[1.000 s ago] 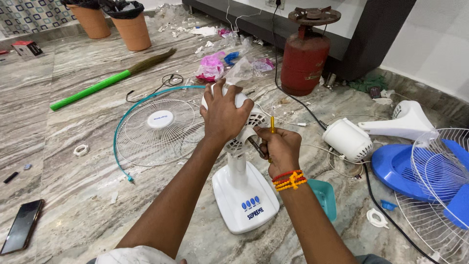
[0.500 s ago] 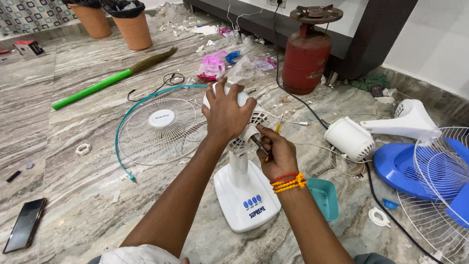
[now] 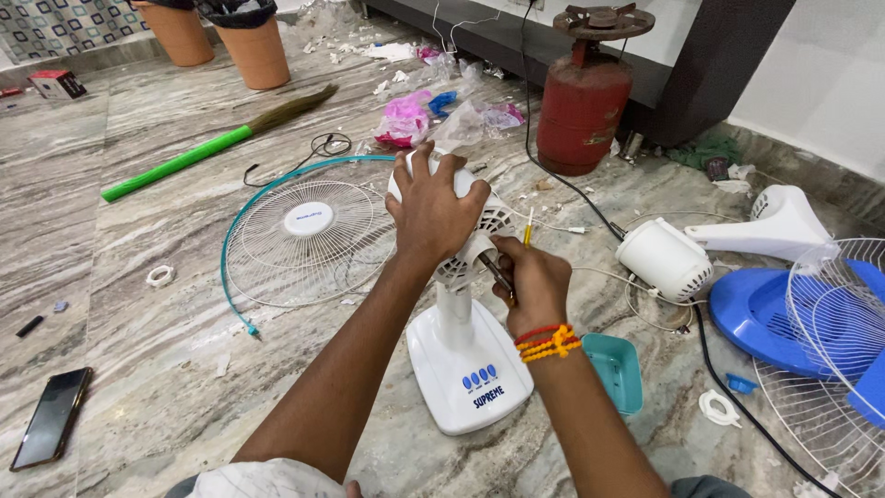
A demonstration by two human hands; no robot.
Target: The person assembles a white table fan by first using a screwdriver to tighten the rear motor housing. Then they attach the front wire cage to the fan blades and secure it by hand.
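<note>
Left hand (image 3: 433,207): grip wrapped over top of the fan motor (image 3: 461,231), fingers spread across its white housing.
Right hand (image 3: 535,281): grip pinched on a screwdriver (image 3: 516,263), yellow handle end up, shaft against the motor's right side.
Fan motor: on a white stand (image 3: 466,355), upright on the floor (image 3: 138,369), centre of view.
Wrist: red and yellow threads (image 3: 548,339).
Left of stand: white grille (image 3: 309,240) with teal rim, flat on floor.
Right of stand: teal tray (image 3: 616,369), just beside the base; further right, second motor (image 3: 664,258), blue blade (image 3: 784,309).
Behind: red gas cylinder (image 3: 583,111), green broom (image 3: 212,148).
Far left: phone (image 3: 51,417).
</note>
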